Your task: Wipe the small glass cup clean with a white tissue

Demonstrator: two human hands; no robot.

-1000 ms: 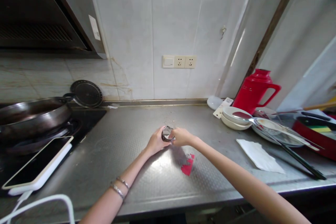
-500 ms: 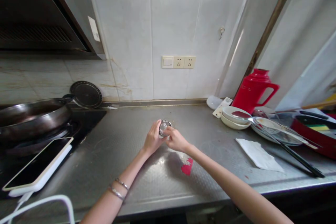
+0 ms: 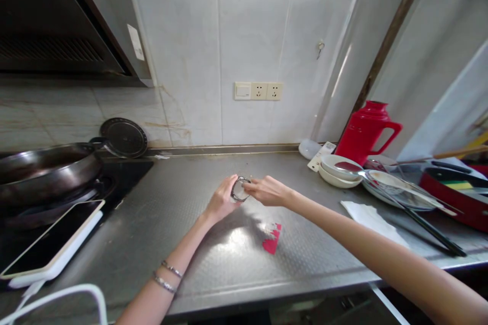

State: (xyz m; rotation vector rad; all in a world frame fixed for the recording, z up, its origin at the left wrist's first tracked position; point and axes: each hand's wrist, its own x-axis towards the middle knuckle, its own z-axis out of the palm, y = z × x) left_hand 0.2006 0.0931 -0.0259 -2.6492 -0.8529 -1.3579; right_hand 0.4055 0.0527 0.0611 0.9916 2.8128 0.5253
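Over the middle of the counter, my left hand is closed round the left side of a small round container with a shiny rim. Its opening is tilted toward me, and the inside looks pale and greyish. From the right, my right hand reaches in with its fingers pinched together, their tips at the opening. Whether they grip anything I cannot make out. A torn pink-red scrap lies flat on the steel counter, in front of my hands.
A frying pan sits on the stove at left, with a phone on a white power bank before it. At right are a red thermos, stacked bowls, a white tissue, black-handled utensils and a red pan.
My right hand has shifted rightward and slightly up, from over the container to its right edge, uncovering more of the opening. My left hand keeps its hold. The view has moved slightly.
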